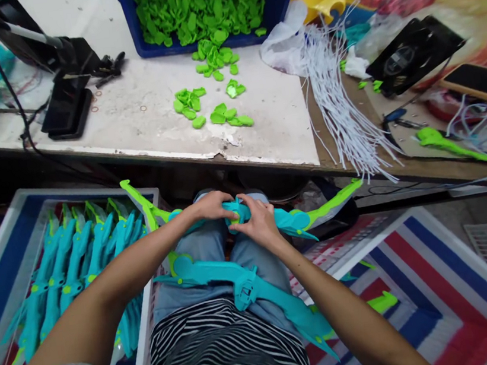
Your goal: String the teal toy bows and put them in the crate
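Observation:
Above my lap, both hands close on the middle of a teal toy bow (291, 219) with lime-green limb ends. My left hand (214, 205) grips the bow's centre from the left, thumb pressed to it. From the right, my right hand (258, 219) pinches the same centre piece, where a small green part shows between the fingers. A second teal toy bow (219, 271) lies across my thighs, nearer my body, with no hand on it. My fingers hide some of the held bow's centre.
To the left stands a crate (151, 302) of stacked bows; another lined crate (439, 240) is at right. On the table (139, 142) are loose green pieces (188, 103), a blue bin (134, 35) of green pieces, white cords (335, 98), a phone (484, 85) and a black stand (67, 110).

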Motion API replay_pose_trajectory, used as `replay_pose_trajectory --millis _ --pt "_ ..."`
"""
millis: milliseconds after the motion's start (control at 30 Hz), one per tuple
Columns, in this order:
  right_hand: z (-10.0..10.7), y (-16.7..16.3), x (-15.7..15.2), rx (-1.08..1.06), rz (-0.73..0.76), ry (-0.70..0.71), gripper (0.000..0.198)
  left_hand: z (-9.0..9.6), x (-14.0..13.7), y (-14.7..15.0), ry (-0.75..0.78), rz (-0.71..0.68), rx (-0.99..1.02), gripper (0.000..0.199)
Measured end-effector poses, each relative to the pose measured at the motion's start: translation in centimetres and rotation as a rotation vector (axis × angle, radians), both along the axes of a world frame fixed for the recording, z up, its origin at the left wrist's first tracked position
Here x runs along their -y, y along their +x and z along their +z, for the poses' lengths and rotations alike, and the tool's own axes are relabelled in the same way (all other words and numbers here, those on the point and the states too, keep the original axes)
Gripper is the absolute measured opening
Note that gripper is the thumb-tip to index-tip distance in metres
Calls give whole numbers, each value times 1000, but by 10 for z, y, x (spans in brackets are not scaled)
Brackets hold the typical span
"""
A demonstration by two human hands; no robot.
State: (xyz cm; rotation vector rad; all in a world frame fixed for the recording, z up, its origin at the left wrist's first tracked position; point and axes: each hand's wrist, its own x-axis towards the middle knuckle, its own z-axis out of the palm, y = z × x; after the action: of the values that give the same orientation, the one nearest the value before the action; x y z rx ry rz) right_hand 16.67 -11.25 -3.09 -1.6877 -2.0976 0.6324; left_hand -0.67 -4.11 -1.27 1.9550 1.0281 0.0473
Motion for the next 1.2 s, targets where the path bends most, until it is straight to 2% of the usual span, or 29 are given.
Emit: replay_pose_trajectory --millis 100,167,233,300,367,467,533,600,700,767,900,1000,1100,1200 --pt "15 9 7 -65 121 -12 63 7 22 -2 176 -6 -74 48" --pt "34 18 2 -151 194 -33 46 5 41 -4 355 -10 -113 42" --pt "56 25 -17 -195 140 26 30 -2 60 -5 548 -8 -145 35" --pt "74 26 -51 -140 12 178 30 -12 76 -6 670 10 -176 40" --pt "84 21 -96 -25 -47 317 31 -20 90 -6 705 43 -188 46" --pt "83 8 -160 116 -67 321 38 -23 112 -7 696 120 -140 45" --pt "77 3 -188 176 -51 278 42 -17 127 -8 628 134 -99 37" --pt "71 6 -199 194 -24 271 42 -8 140 -9 429 91 -123 39" --pt "68 27 -191 171 8 321 41 4 145 -7 24 -33 -262 57" --pt "71 47 -178 192 47 326 41 7 143 -6 -136 -62 -309 56" --pt "80 79 -153 271 177 233 36 8 144 -7 -181 50 -275 44" --pt "79 87 -142 243 199 219 36 10 151 -10 -205 122 -284 40" --pt "71 84 -137 190 47 283 33 14 151 -11 -220 112 -303 38" --pt "61 77 -139 188 -98 316 40 15 144 -10 -258 4 -291 40"
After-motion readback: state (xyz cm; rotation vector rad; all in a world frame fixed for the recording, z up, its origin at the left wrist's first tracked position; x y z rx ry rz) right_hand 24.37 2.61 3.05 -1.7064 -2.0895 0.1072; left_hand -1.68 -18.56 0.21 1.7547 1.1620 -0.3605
